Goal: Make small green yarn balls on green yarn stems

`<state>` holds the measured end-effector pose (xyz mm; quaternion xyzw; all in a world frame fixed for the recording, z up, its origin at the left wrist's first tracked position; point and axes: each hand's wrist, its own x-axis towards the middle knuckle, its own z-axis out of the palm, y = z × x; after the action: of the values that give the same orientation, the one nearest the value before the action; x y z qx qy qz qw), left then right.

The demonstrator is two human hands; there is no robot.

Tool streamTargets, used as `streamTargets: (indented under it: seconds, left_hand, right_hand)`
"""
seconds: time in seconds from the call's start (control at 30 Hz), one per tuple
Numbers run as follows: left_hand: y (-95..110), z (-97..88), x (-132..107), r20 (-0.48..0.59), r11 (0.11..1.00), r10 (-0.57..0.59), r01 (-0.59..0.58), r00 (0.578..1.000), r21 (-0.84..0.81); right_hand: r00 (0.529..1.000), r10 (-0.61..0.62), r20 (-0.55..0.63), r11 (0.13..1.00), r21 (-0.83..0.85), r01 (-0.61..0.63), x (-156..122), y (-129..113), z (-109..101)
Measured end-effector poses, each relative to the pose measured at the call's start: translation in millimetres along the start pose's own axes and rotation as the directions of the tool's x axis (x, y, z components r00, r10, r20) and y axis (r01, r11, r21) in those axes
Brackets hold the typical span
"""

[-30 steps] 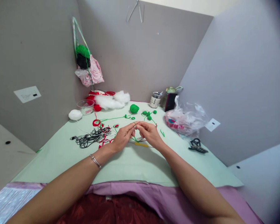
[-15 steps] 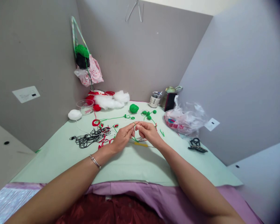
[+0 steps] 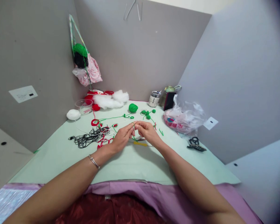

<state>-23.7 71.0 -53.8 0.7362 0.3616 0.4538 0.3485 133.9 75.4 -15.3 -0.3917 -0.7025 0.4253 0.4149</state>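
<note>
My left hand (image 3: 121, 137) and my right hand (image 3: 147, 132) meet fingertip to fingertip above the pale green table cover (image 3: 130, 161). Both are closed in a pinch on a thin green yarn strand (image 3: 133, 137) that runs down between them. A yellow-handled hook (image 3: 140, 143) lies on the cover just under my right hand. A silver bracelet (image 3: 94, 161) sits on my left wrist. Left of my left hand lie a tangle of black cord (image 3: 88, 138) and red yarn loops (image 3: 102, 142).
A green yarn ball (image 3: 133, 108) and small green pompoms (image 3: 147, 114) lie beyond my hands. White stuffing (image 3: 110, 99), a clear cup (image 3: 84, 106), a tin (image 3: 154, 99) and a plastic bag (image 3: 183, 118) line the back. A black clip (image 3: 195, 144) lies at right. A bag (image 3: 85, 67) hangs on the wall.
My hands stay pinched together on the green strand; the view has shifted slightly, nothing else has moved.
</note>
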Motion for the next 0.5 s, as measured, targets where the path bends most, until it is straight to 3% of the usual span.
streamTargets:
  seconds: [0.13, 0.27, 0.5]
  left_hand:
    - [4, 1.5, 0, -0.037, 0.998, 0.058, -0.057, 0.998, 0.026]
    - [4, 3.2, -1, -0.039, 0.999, 0.034, -0.034, 0.999, -0.002]
    - [-10, 3.4, 2, -0.025, 0.997, 0.062, -0.06, 0.998, 0.047]
  right_hand:
    - [0.998, -0.025, -0.051, 0.998, -0.061, 0.022, 1, 5, 1]
    - [0.997, 0.001, -0.075, 0.996, -0.088, -0.007, 2, 8, 1]
    - [0.997, 0.032, -0.064, 0.996, -0.084, -0.038, 5, 11, 0]
